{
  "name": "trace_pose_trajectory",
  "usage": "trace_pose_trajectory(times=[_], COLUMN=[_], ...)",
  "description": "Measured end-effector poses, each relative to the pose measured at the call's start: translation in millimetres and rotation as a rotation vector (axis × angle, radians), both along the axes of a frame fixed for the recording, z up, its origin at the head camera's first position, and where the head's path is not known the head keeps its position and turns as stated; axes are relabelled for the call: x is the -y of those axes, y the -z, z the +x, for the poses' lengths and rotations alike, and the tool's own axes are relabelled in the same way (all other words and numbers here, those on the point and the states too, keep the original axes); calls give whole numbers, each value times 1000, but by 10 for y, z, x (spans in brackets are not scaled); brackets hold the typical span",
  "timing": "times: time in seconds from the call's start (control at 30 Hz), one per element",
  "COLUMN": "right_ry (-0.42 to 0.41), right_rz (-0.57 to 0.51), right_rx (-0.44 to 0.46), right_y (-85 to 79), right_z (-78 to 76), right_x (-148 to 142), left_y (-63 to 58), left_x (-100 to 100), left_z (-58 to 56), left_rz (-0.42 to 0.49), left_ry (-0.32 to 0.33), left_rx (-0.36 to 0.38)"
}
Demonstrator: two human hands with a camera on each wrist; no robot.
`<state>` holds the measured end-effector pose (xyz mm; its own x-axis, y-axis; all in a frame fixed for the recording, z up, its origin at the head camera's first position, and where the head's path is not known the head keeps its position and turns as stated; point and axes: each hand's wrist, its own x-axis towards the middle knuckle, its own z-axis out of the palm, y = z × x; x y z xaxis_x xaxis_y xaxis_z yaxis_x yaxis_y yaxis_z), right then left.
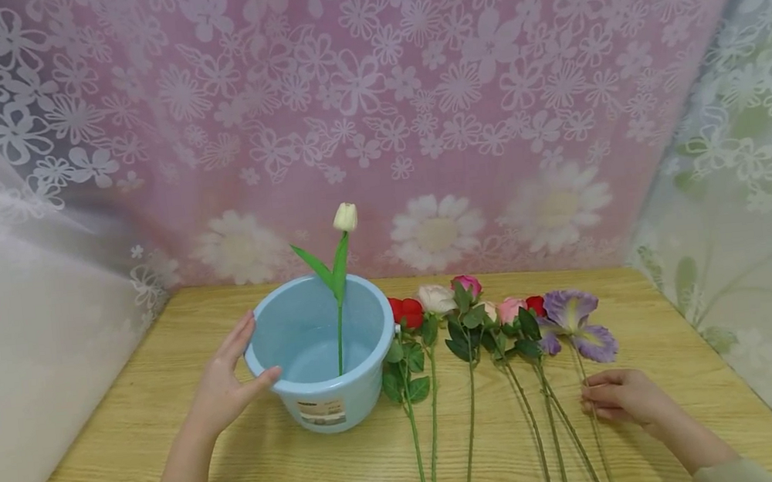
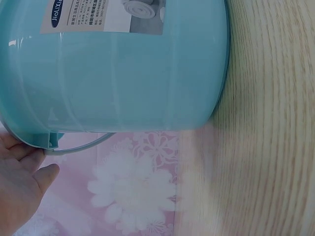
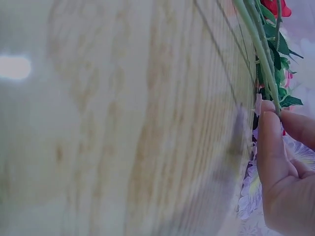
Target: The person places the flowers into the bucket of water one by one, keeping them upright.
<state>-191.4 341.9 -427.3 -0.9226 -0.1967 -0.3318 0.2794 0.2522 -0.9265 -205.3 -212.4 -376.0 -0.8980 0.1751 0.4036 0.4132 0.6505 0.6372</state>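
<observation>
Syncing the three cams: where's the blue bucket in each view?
Head: bucket left of centre on the table, left hand against its rim.
Left wrist: bucket fills the upper left, lying sideways in frame, label at the top edge; left hand at the lower left.
Right wrist: not in it; only stems and the right hand.
Shared landmark: the wood-grain table, seen in all three.

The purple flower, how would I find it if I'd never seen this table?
Start at the light blue bucket on the wooden table. Follow the row of flowers lying to its right to the far end, by the right hand. The purple flower alone has wide, ruffled purple petals; its neighbours are small rosebuds.
</observation>
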Motion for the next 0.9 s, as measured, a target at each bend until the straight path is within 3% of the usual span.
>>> trace_pose_trajectory(times=[0.3, 0.5, 0.73, 0.9], right_ry=[-13, -3, -24, -76], right_rz=[-201, -267, -371, -451], right_rx=[-2, 6, -59, -113], right_y=[-39, -61, -125, -276], right_z=[-18, -1, 28, 35], right_x=[-105, -155, -168, -140], left_y=[-15, 1, 8, 17], left_x=[-6, 1, -2, 12], left_z=[-55, -55, -28, -27], left_rz=[10, 12, 18, 27], left_ry=[11, 5, 8, 10], left_rx=[-23, -15, 0, -8])
